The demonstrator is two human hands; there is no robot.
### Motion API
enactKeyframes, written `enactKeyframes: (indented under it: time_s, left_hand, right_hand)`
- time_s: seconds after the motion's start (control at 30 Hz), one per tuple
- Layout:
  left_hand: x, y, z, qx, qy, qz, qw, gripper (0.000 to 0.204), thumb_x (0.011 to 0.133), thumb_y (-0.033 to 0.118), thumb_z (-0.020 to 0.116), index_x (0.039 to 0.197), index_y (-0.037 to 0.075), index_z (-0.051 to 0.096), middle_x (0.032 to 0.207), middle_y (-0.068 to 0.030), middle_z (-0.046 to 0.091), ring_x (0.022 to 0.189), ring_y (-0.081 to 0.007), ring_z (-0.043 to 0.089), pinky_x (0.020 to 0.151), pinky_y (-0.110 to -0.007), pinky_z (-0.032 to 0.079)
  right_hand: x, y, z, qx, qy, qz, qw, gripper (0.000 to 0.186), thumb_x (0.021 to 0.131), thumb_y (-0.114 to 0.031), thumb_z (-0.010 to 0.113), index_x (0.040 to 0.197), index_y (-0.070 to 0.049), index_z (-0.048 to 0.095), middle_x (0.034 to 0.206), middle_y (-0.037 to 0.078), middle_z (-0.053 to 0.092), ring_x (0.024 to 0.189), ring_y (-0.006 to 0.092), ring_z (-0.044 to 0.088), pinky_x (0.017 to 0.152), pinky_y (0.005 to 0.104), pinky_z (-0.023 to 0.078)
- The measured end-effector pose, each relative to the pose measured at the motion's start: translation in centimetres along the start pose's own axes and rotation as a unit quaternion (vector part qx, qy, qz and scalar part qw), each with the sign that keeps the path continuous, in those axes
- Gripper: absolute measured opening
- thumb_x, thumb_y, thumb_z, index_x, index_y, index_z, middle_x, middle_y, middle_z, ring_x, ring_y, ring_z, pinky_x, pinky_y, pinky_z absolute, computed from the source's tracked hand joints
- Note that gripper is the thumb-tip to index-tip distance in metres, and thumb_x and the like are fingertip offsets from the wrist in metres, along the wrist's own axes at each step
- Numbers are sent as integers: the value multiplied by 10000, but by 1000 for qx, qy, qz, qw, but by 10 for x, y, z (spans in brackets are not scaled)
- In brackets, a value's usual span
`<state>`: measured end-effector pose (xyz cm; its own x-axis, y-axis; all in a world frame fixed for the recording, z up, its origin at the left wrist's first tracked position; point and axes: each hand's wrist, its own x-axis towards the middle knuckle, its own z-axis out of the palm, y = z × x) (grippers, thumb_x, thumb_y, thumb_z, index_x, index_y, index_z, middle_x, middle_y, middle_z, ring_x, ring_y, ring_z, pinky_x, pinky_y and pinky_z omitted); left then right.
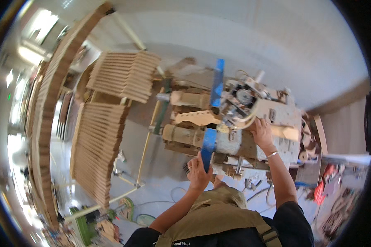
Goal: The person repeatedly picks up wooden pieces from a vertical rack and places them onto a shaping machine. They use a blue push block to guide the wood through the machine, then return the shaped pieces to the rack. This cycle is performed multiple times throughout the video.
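A pale wooden guitar neck [196,118], its headstock pierced by a row of holes, lies across the machine [277,114] in front of me. My right hand [261,133] rests over the neck's middle, right of the machine's round head [244,97], and its fingers appear curled on the wood. The palm and hoses partly hide that grip. Nearer to me, my left hand [199,173] is closed round the lower end of a blue flat bar [208,144]. Another blue bar [217,82] stands beyond the headstock.
Two padded cylinders [183,136] flank the headstock. At left, a rack holds stacked rows of wooden necks [99,144], with a long slatted wooden stack [49,123] farther left. Wood offcuts [311,144] lie right of the machine. Hoses and cables run over the floor.
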<state>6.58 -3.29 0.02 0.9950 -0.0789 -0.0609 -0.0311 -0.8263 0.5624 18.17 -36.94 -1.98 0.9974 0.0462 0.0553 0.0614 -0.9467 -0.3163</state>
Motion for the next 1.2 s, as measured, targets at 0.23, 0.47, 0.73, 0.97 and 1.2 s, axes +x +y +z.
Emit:
enactKeyframes:
  time_s: [0.23, 0.47, 0.73, 0.97, 1.2]
  left_hand:
    - [11, -2, -3, -17, 38, 27, 999, 835, 903, 192, 712, 1595, -34, 305, 1277, -244, 464, 1163, -469, 472, 1021, -559, 423]
    - [5, 8, -12, -57, 73, 42, 995, 805, 970, 344, 725, 1566, -45, 349, 1350, -219, 487, 1211, -418, 492, 1083, -521, 403]
    - [29, -8, -50, -518, -55, -58, 852, 607, 1024, 344, 727, 1478, 3, 510, 1360, -173, 639, 1260, -264, 643, 1073, -394, 509]
    - [94, -81, -194, -825, -20, -133, 550, 375, 1090, 402, 596, 1146, 32, 574, 1016, -94, 668, 967, -206, 663, 920, -374, 541]
    - [135, -215, -294, -727, 180, -130, 649, 446, 1114, 355, 541, 1407, 18, 526, 1251, -125, 679, 1190, -200, 615, 1064, -334, 444]
  right_hand:
    - [31, 22, -6, 98, -88, -115, 985, 482, 827, -100, 764, 1257, 12, 578, 1130, 306, 667, 1048, 528, 628, 912, 567, 533]
    - [25, -27, -38, 165, -177, -115, 964, 580, 797, -261, 855, 1267, 5, 645, 1061, 258, 717, 1033, 439, 687, 950, 490, 542]
    - [-21, -191, -114, 281, -287, 67, 914, 411, 814, -135, 861, 1092, 14, 598, 881, 193, 687, 820, 324, 685, 767, 441, 548]
    - [-22, -314, -60, 489, -377, 37, 786, 580, 912, -202, 836, 1353, 37, 545, 1115, 180, 744, 1003, 271, 746, 905, 388, 586]
    - [82, -451, -46, 358, -403, -75, 839, 601, 973, -145, 750, 1460, 24, 441, 1221, 183, 723, 1049, 211, 735, 920, 381, 602]
